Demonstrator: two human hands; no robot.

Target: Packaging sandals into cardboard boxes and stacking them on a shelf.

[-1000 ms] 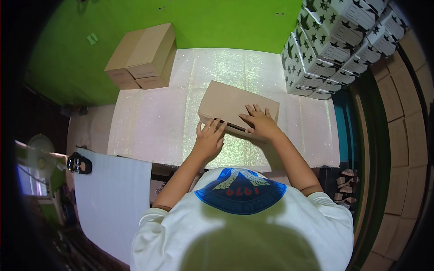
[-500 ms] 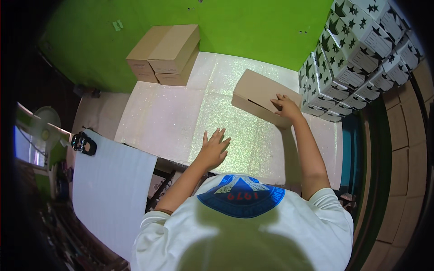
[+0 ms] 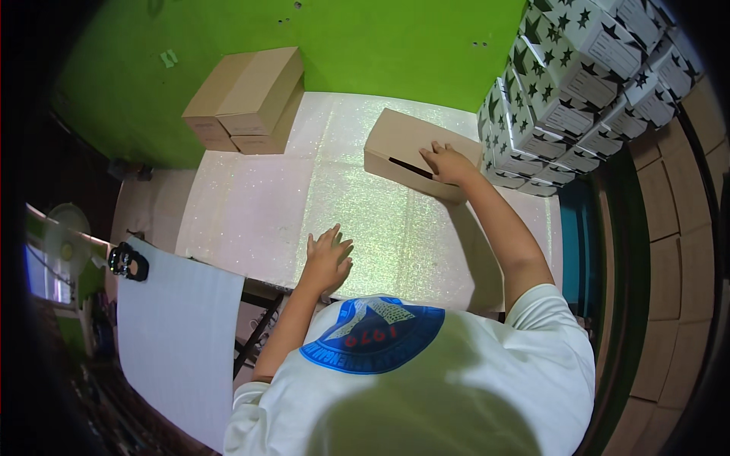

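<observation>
Head view shows the right hand [image 3: 449, 162] stretched far out, its fingers spread and laid flat over the near top edge of a plain cardboard box [image 3: 407, 148], pressing rather than gripping; the box sits on the glittery white table [image 3: 251, 213], its far end just beside the stack of star-printed boxes [image 3: 578, 83] that rises beyond the fingertips. The left hand [image 3: 328, 258] rests palm-down on the table near the body, fingers loosely fanned, holding nothing. From where I stand, the risk is a shove too far: the box could knock the star-printed stack, which looks tall and tilted in this lens, and bring some of it down; a one-handed push off-centre might also swing the box askew. Contents: the box is closed, with a dark slot on the side nearest the fingers; what is inside I cannot tell. Two closed brown cartons [image 3: 247, 99] sit well left of the fingers, against the green wall [image 3: 380, 38]; their contents are hidden too.
</observation>
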